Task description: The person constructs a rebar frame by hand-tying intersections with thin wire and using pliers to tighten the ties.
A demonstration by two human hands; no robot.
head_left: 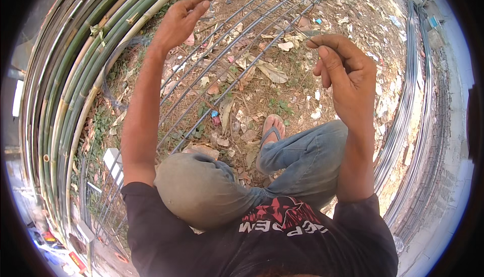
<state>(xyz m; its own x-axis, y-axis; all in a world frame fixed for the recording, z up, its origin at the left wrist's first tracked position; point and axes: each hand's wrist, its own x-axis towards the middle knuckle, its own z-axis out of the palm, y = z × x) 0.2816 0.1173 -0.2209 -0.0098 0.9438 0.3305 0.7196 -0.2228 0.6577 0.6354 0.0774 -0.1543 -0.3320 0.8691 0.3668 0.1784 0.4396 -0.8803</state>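
A long cage of thin steel reinforcing bars [241, 79] runs slantwise over the leafy ground, from beside my knee to the far right. Above its left side, my left hand [177, 25] is raised with the forefinger stretched out and the thumb apart from it. I make out nothing held in it. To the right of the cage, my right hand [350, 78] pinches a thin dark wire [302, 33] between thumb and forefinger. This wire slants up and left toward the bars; whether its far end touches them I cannot tell.
Long bamboo poles [63, 93] are stacked along the left. Bundled steel rods [412, 83] lie at the right, beside a grey wall [458, 120]. A loose coil of wire [107, 86] rests by the bamboo. Near my left elbow is a white block [113, 162]. Dry leaves and scraps cover the ground.
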